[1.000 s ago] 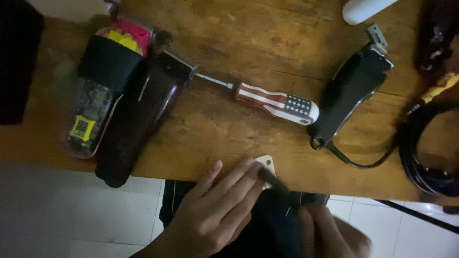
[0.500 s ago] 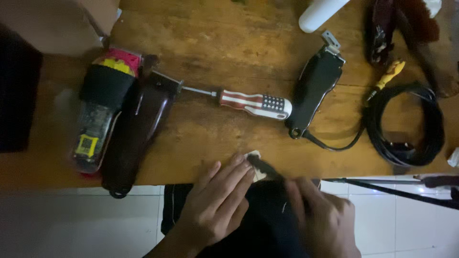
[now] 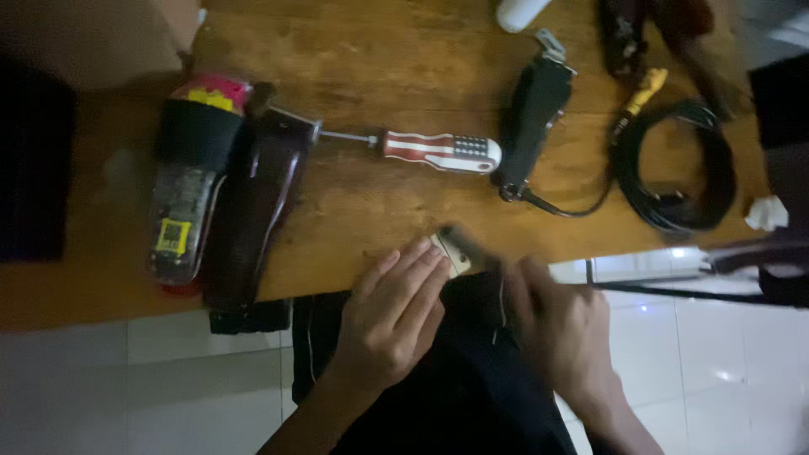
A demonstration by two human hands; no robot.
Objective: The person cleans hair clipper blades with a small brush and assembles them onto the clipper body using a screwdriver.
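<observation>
At the near edge of the wooden table (image 3: 404, 50), the left hand (image 3: 389, 316) lies with fingers stretched flat, their tips pressing on a small cream-coloured blade piece (image 3: 452, 251) that sits right at the table edge, its long axis running roughly from 10 to 4 o'clock. The right hand (image 3: 560, 324) is blurred; it seems curled around a dark object (image 3: 476, 295) between the two hands, but I cannot tell how firmly it grips. Toward 12 o'clock from the hands lies a striped-handle screwdriver (image 3: 438, 152), its shaft pointing to 9 o'clock at a maroon hair clipper (image 3: 253, 211) that lies lengthwise from 12 to 6. Just beside that, at 9 o'clock of it, lies a clear-bodied clipper (image 3: 190, 177). At 2 o'clock lies a black clipper (image 3: 533, 118), its cord running to a coiled black cable (image 3: 674, 168).
</observation>
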